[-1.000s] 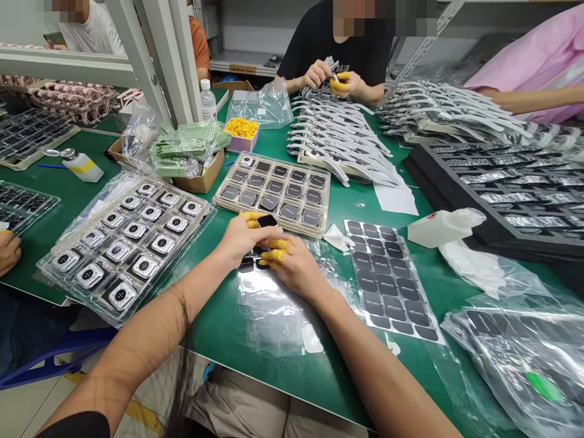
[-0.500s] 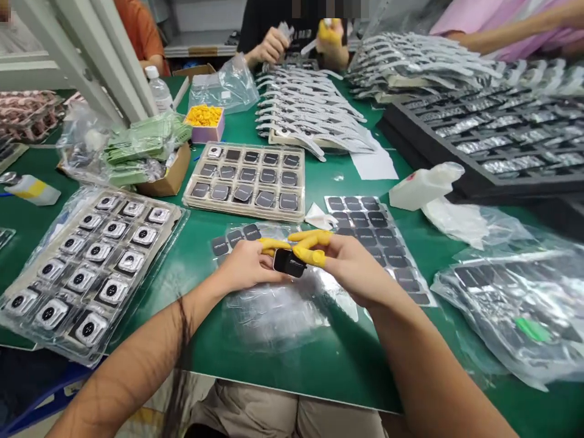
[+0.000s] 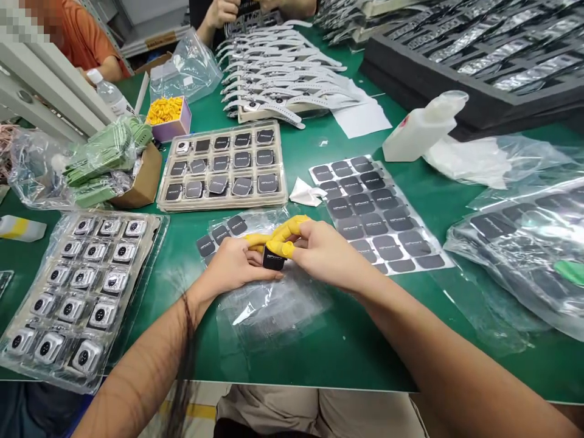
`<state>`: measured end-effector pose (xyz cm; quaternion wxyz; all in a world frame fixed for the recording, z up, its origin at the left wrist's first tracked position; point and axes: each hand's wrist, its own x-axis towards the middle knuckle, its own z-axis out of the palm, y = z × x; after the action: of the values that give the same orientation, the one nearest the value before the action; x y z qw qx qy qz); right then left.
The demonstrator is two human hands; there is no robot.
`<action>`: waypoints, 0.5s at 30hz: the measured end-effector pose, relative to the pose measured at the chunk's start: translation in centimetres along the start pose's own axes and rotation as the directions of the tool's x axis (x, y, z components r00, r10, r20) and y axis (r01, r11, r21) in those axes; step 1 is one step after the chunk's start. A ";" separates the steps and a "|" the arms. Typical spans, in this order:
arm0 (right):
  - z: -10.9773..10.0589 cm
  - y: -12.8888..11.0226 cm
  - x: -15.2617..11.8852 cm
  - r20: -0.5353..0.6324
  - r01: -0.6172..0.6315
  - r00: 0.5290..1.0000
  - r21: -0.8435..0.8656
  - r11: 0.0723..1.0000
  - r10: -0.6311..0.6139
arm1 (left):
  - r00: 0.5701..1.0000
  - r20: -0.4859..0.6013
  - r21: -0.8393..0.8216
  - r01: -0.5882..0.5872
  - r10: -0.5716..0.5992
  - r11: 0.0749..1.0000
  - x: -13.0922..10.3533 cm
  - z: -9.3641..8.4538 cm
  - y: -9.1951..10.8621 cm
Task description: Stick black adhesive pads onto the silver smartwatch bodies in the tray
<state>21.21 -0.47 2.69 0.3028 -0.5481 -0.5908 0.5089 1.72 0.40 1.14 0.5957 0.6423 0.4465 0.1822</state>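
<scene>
Between my hands is a smartwatch body [image 3: 274,260] with a black, printed face towards me. My left hand [image 3: 233,263] grips it from the left, a yellow finger cot on one finger. My right hand [image 3: 319,248], with yellow cots on thumb and fingers, presses on its upper right edge. Under my hands lie clear plastic sheets [image 3: 269,313] and a few loose dark square stickers [image 3: 220,234]. To the right is a sheet of dark square stickers [image 3: 362,204]. Beyond my hands stands a tray of black-faced watch bodies [image 3: 221,204].
At left is a tray of watch bodies [image 3: 157,234] showing round sensors. A box of yellow finger cots [image 3: 176,128], strapped white watches [image 3: 292,100], a white bottle [image 3: 406,137] and a black foam tray [image 3: 438,91] stand farther back. A co-worker's hand [image 3: 224,11] shows at the top.
The view has tipped down and shifted. My right fingers have closed in over the top of the watch body, which now faces me more squarely.
</scene>
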 end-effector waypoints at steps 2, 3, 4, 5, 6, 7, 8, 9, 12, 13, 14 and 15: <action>0.0 -0.4 -0.2 -0.002 -0.065 0.998 -0.027 0.998 0.065 | 1.000 0.001 0.018 0.003 -0.003 1.000 0.0 0.0 0.2; 0.0 -0.6 -0.2 0.002 -0.094 0.996 -0.032 0.995 0.095 | 1.000 0.002 0.025 0.003 -0.003 1.000 0.0 0.0 0.2; -0.1 -0.7 -0.3 0.009 -0.116 0.993 -0.032 0.993 0.117 | 1.000 0.001 0.028 0.002 -0.002 1.000 0.0 0.0 0.3; -0.1 -0.8 -0.3 0.015 -0.131 0.991 -0.031 0.991 0.131 | 1.000 0.000 0.030 -0.001 0.001 1.000 0.0 0.0 0.3; -0.1 -0.9 -0.4 0.018 -0.139 0.990 -0.034 0.990 0.140 | 1.000 -0.003 0.032 -0.004 0.004 0.999 -0.1 0.0 0.3; -0.1 -0.9 -0.4 0.019 -0.146 0.989 -0.040 0.989 0.146 | 1.000 -0.007 0.036 -0.008 0.008 0.999 -0.1 0.0 0.3; -0.1 -1.0 -0.4 0.015 -0.154 0.988 -0.050 0.987 0.155 | 1.000 -0.012 0.039 -0.011 0.012 0.999 -0.1 0.0 0.3; -0.1 -1.0 -0.3 0.010 -0.163 0.986 -0.061 0.985 0.164 | 1.000 -0.017 0.039 -0.013 0.014 0.999 -0.1 0.1 0.3; 0.0 -1.1 -0.3 -0.011 -0.181 0.983 -0.080 0.980 0.181 | 1.000 -0.024 0.022 -0.013 0.013 1.000 -0.1 0.1 0.2; 0.0 -1.1 -0.3 -0.017 -0.183 0.983 -0.082 0.980 0.182 | 1.000 -0.021 0.014 -0.011 0.012 1.000 -0.1 0.1 0.2; 0.0 -1.1 -0.3 -0.019 -0.181 0.983 -0.083 0.980 0.180 | 1.000 -0.019 0.009 -0.010 0.010 1.000 -0.1 0.1 0.2; 0.0 -1.1 -0.3 -0.021 -0.175 0.985 -0.082 0.981 0.174 | 1.000 -0.016 0.007 -0.010 0.010 1.000 0.0 0.1 0.2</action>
<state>20.88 -0.62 3.72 0.2380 -0.6133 -0.5591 0.5047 1.84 0.33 1.31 0.5889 0.6452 0.4487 0.1886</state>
